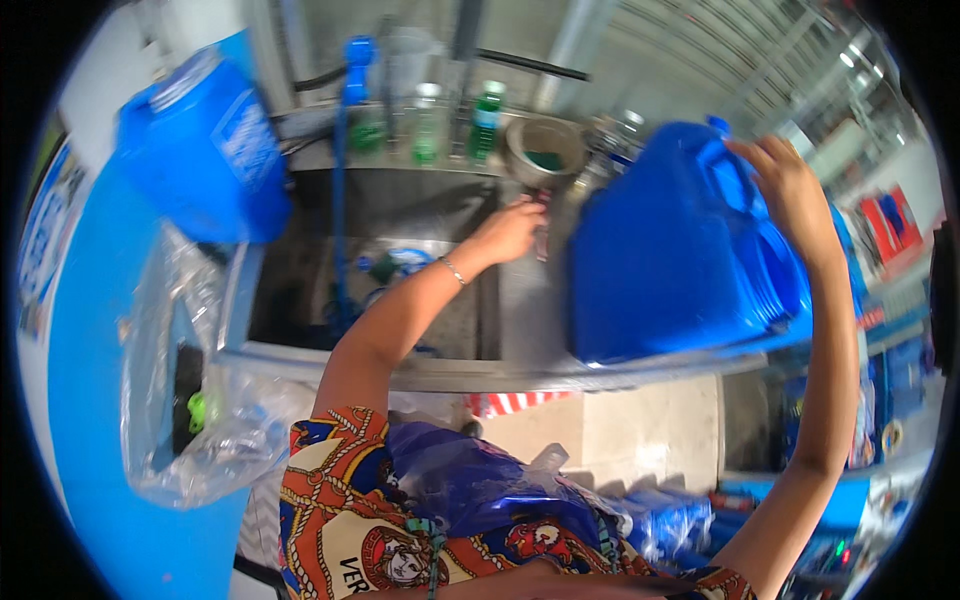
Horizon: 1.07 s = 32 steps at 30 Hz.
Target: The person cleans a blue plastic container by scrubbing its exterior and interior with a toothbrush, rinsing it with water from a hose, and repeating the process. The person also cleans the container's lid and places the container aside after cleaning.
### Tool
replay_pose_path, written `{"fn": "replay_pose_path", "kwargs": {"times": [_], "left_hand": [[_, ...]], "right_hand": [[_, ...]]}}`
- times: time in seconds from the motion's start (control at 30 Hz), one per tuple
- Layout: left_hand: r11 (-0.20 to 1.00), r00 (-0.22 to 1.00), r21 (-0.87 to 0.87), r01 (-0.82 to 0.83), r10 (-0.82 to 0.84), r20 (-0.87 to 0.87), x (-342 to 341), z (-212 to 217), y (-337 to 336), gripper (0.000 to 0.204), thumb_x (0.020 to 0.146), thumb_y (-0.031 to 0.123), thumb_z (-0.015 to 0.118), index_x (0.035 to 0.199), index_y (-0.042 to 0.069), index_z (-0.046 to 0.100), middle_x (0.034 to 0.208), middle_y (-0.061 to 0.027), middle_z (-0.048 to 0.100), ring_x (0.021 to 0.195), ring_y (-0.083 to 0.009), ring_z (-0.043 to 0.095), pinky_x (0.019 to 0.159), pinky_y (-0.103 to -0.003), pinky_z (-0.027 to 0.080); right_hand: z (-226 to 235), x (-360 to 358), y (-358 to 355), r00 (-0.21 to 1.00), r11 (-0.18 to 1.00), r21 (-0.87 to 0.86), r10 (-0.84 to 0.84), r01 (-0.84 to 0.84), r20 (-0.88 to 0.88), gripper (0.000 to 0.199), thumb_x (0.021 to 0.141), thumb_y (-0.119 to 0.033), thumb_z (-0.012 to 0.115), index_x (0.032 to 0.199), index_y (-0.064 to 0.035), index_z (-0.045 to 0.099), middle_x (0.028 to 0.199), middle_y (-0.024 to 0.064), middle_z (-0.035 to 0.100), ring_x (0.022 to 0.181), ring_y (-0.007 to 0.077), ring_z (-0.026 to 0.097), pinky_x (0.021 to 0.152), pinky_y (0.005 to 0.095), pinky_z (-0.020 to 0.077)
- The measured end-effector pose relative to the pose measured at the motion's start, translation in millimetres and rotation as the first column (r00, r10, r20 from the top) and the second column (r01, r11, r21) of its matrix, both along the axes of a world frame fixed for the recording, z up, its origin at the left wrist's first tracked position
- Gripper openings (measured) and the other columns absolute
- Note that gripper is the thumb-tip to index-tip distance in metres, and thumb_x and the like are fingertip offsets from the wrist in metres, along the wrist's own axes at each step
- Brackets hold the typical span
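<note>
My left hand (505, 232) is over the metal counter at the basin's right edge, fingers pinched around a slim, dark reddish object (542, 230), blurred and partly covered. A large blue plastic jerrycan (660, 240) lies tilted on the counter to the right, its wide threaded mouth towards the near right. My right hand (788, 190) is raised at its far right, fingers bent and slightly apart beside the handle and a small blue cap (718, 125); contact is unclear. Beyond my left hand sits a round grey-brown bowl (543, 150) with something green inside.
A metal sink (375, 215) holds bottles and a blue hose (340, 220). Green bottles (487, 120) line the back ledge, with clear bottles (605, 145) beside the bowl. Another blue jerrycan (205, 150) stands left, above a clear plastic bag (190, 440).
</note>
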<state>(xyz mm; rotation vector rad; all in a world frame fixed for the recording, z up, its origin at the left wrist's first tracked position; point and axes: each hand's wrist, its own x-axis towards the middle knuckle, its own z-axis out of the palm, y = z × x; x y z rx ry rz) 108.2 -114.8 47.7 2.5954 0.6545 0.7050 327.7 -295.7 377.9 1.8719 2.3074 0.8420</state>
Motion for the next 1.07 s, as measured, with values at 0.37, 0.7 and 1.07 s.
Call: {"fn": "replay_pose_path", "kwargs": {"times": [0.37,0.7,1.07], "left_hand": [[0.169,0.499,0.476,-0.863,0.439,0.747,-417.6,281.7,106.8,0.025,0.076,-0.003,0.043,0.092,0.003,0.061,0.093,-0.0207,0.064,0.094,-0.0399,0.06,0.087,-0.047,0.045],[0.358,0.472,0.715,-0.6,0.88,-0.045,-533.9,265.7,182.3,0.034,0.07,0.011,0.067,0.104,0.01,0.063,0.107,-0.0111,0.067,0.101,-0.0323,0.063,0.081,-0.052,0.051],[0.534,0.907,0.764,-0.363,0.39,0.159,-356.5,248.6,57.9,0.016,0.062,0.011,0.067,0.077,0.011,0.065,0.075,-0.0102,0.066,0.073,-0.0319,0.065,0.066,-0.042,0.052]], "right_hand": [[-213.5,-265.8,122.8,0.64,0.644,-0.399,0.186,-0.653,-0.746,0.036,0.081,-0.022,0.073,0.115,-0.0106,0.066,0.097,0.0146,0.065,0.086,0.0277,0.063,0.076,0.037,0.0505],[-295.3,-235.4,232.4,0.286,0.665,-0.58,-0.507,-0.47,-0.813,0.036,0.092,-0.017,0.064,0.128,-0.0106,0.058,0.096,0.0018,0.062,0.078,0.0093,0.058,0.064,0.0241,0.0518],[-295.0,-166.6,273.1,-0.635,0.915,-0.19,-0.386,-0.355,-0.669,0.037,0.092,-0.012,0.057,0.127,-0.0024,0.049,0.101,0.0123,0.065,0.082,0.0219,0.066,0.069,0.0309,0.0557]]}}
